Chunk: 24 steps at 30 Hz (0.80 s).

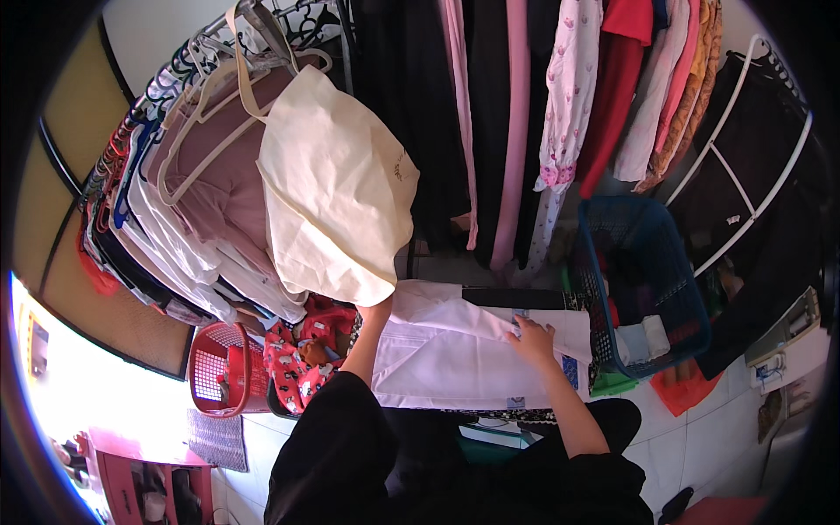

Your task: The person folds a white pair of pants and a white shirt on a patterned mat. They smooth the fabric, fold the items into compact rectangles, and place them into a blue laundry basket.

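Observation:
A white garment [453, 364] lies spread before me, part of its upper layer folded over. It rests on a surface covered in dark patterned cloth [581, 298]. Blue patterned patches [569, 373] show near its right end and edges. My right hand [535, 340] lies on the garment with fingers apart, the fingertips at the folded edge. My left hand [378, 310] reaches to the garment's far left corner; only its wrist shows, as a hanging cream cloth bag [335, 184] hides the fingers. Whether they grip the cloth cannot be seen.
Clothes on hangers [216, 164] crowd the left rack, and more garments [512, 131] hang ahead. A red basket [246, 387] and red printed cloth [295, 367] are at left. To the right are a blue laundry basket [699, 315] and a white metal frame [735, 230].

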### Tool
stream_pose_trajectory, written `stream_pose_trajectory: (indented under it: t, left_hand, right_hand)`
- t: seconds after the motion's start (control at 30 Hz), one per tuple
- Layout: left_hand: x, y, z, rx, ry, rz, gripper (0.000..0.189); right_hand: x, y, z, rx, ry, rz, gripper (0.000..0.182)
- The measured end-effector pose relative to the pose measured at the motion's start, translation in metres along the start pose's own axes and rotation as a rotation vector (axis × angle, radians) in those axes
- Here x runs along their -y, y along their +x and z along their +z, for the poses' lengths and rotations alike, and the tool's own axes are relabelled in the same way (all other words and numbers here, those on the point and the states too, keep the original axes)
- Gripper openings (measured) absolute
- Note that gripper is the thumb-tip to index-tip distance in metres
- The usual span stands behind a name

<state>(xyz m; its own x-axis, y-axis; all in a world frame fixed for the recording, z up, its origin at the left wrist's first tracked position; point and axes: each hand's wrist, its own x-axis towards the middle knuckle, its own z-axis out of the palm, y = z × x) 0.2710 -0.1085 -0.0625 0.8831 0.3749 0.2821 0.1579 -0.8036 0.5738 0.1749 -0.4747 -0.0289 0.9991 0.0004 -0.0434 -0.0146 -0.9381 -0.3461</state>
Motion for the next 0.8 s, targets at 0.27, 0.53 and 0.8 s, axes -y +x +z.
stream_pose_trajectory:
  t: [0.27, 0.53, 0.8]
  left_hand:
    - [0.053, -0.061, -0.048, 0.243, -0.256, 0.186, 0.039]
    - [0.082, -0.14, -0.077, 0.173, 0.051, 0.33, 0.031]
    - [0.061, -0.146, -0.063, 0.063, 0.188, 0.354, 0.039]
  right_hand:
    - [-0.012, -0.027, -0.004, -0.242, 0.203, -0.188, 0.018]
    - [0.001, -0.032, -0.016, 0.248, 0.177, -0.148, 0.024]
    - [0.069, 0.081, 0.097, 0.05, 1.087, 0.309, 0.035]
